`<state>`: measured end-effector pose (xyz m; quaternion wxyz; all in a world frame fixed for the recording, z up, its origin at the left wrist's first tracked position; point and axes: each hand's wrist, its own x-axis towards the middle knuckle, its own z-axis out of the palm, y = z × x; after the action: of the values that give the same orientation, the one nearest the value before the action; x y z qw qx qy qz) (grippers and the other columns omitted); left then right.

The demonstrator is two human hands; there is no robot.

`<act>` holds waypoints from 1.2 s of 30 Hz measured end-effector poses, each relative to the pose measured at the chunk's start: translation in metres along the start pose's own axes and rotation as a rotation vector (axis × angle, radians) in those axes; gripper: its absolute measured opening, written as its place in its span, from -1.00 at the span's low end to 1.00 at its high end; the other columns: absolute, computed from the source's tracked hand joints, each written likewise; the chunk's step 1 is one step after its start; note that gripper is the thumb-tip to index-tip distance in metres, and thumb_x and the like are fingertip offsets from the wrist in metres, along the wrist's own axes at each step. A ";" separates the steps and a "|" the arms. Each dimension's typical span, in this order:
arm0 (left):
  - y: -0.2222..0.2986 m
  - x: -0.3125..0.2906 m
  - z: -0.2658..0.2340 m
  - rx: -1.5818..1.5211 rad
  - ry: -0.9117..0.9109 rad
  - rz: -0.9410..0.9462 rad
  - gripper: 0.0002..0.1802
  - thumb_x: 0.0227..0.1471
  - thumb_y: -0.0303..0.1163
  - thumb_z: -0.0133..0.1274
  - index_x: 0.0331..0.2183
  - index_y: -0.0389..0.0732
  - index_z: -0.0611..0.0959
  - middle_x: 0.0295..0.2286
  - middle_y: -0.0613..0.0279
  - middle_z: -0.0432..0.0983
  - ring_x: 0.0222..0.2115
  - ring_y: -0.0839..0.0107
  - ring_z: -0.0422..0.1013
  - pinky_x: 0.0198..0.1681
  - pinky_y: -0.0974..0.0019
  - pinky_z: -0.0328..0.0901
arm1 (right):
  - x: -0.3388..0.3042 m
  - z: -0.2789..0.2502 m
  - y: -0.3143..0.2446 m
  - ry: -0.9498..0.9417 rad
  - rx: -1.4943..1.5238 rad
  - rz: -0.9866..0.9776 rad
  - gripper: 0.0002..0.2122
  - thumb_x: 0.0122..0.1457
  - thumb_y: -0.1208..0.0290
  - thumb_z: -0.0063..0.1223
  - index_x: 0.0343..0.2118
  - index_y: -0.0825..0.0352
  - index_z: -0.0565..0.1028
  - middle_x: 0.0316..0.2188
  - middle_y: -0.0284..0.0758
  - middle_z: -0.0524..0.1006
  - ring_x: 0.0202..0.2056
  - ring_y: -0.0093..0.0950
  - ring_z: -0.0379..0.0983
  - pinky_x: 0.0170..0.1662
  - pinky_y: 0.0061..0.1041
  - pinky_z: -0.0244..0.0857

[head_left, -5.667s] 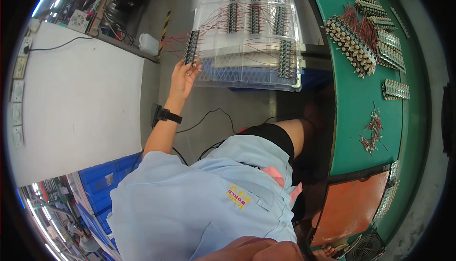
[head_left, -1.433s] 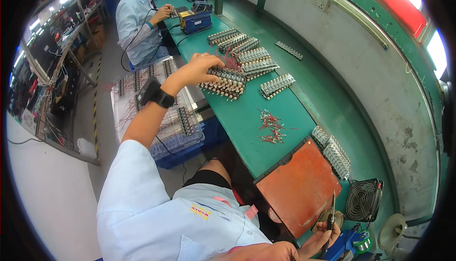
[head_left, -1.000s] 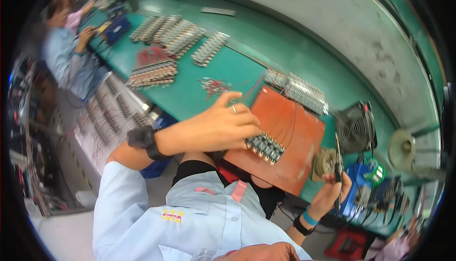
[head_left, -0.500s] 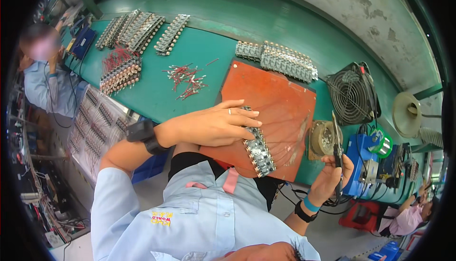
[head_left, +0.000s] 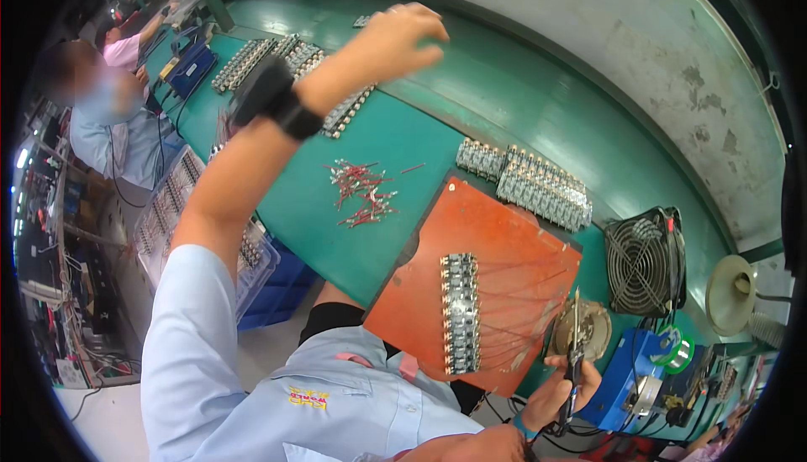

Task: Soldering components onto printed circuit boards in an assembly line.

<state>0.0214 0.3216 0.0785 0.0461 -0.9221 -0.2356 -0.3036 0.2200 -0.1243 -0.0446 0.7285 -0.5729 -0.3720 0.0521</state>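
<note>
My left hand [head_left: 388,43] is stretched toward the far side of the bench, near several rows of circuit board strips. It is open, fingers apart, with nothing visible in it. A soldering iron [head_left: 575,369] is in my right hand [head_left: 548,399], its tip pointing up beside a round tan pot [head_left: 593,332]. On the orange-red work board [head_left: 403,311] lies a strip of small circuit boards [head_left: 461,315], untouched by either hand. Thin dark wires run from its right side across the work board.
Short red wires [head_left: 361,193] are piled on the green bench. More board strips [head_left: 546,189] sit beyond the work board. At right stand a fan [head_left: 646,262], a blue solder station [head_left: 620,386] and a green-rimmed wire spool [head_left: 674,349]. Co-workers sit at left.
My left hand has let go of the board strip and swung up and away to the far bench. The strip now lies straighter. My right hand keeps the soldering iron; the view has shifted.
</note>
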 end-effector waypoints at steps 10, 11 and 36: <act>-0.148 0.044 0.140 0.231 -0.225 -0.601 -0.27 -0.09 0.10 0.07 0.09 0.03 0.34 0.09 -0.06 0.17 0.13 -0.04 0.08 0.10 -0.13 0.07 | 0.002 -0.020 0.008 -0.124 -0.015 0.060 -0.52 0.13 0.19 0.06 -0.02 0.44 0.24 -0.28 -0.15 0.40 -0.35 -0.38 0.41 -0.33 -0.33 0.42; -0.146 0.037 0.145 0.263 -0.250 -0.621 -0.23 -0.09 0.16 0.03 0.11 0.05 0.31 0.11 -0.10 0.12 0.15 -0.06 0.03 0.12 -0.17 0.01 | 0.003 -0.026 0.013 -0.182 0.024 0.069 -0.52 0.13 0.20 0.06 -0.02 0.44 0.24 -0.27 -0.15 0.41 -0.36 -0.38 0.42 -0.34 -0.33 0.42; -0.098 0.028 -0.035 0.013 0.504 -0.305 -0.78 0.02 -0.42 -0.08 -0.46 -0.39 0.57 -0.60 -0.02 0.51 -0.39 0.23 0.55 -0.39 0.27 0.44 | 0.002 -0.021 0.004 -0.198 -0.004 0.033 -0.54 0.16 0.17 0.01 -0.02 0.42 0.25 -0.25 -0.16 0.42 -0.30 -0.41 0.40 -0.23 -0.36 0.36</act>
<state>-0.0229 0.4112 0.1169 0.0631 -0.7711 -0.3547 -0.5250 0.2356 -0.1389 -0.0491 0.6861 -0.5723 -0.4329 0.1197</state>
